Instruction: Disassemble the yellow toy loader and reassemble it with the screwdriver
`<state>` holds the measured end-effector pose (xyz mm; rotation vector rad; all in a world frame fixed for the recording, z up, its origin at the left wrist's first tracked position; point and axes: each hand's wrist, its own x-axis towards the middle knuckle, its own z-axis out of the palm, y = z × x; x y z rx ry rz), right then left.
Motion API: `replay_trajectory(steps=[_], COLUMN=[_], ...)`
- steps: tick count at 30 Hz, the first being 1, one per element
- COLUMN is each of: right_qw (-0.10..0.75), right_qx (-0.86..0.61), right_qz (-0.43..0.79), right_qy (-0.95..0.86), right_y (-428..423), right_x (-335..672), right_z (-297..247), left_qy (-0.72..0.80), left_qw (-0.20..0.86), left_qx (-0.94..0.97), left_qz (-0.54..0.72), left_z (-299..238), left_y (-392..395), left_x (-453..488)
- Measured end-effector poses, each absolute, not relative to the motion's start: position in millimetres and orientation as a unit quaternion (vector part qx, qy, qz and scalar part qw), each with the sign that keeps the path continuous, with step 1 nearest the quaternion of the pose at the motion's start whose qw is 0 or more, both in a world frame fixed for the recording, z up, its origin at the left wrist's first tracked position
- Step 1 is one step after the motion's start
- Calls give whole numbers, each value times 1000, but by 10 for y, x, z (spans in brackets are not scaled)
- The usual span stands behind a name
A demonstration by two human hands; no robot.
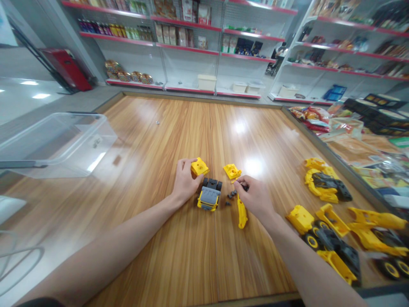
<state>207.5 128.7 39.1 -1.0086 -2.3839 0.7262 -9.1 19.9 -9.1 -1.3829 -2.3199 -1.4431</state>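
My left hand [185, 181] is closed around a yellow block-shaped toy part [199, 166] on the wooden table [179, 128]. Just right of it lies a yellow and grey toy truck body [210, 195]. My right hand [254, 197] pinches a small dark piece [245, 186], with a few small dark screws or pins [231, 196] beside its fingers. A long yellow arm piece [242, 213] lies under the right hand. Another small yellow part [232, 171] rests just beyond it.
A clear plastic bin [60, 143] stands at the left. Several yellow and black toy vehicle parts [332, 221] lie at the right edge of the table. Packaged goods [358, 128] are piled beyond the table's right rim. Store shelves [191, 55] line the back.
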Motion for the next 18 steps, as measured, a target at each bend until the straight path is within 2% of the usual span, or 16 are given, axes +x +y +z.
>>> replay_trajectory(steps=[4, 8, 13, 18], right_qw=[244, 258, 192, 204], right_qx=[-347, -295, -214, -209], right_qz=[299, 407, 599, 655], right_qy=[-855, -825, -747, -697], right_y=[1259, 1171, 1010, 957], right_x=[2061, 2034, 2000, 2001], right_z=[436, 515, 595, 614], left_qy=[-710, -602, -567, -575], left_qw=[91, 150, 133, 101], left_qx=[-428, -469, -584, -627], left_qz=[-551, -629, -565, -515], left_z=[46, 147, 137, 148], left_y=[155, 42, -103, -93], left_x=[-46, 79, 307, 364])
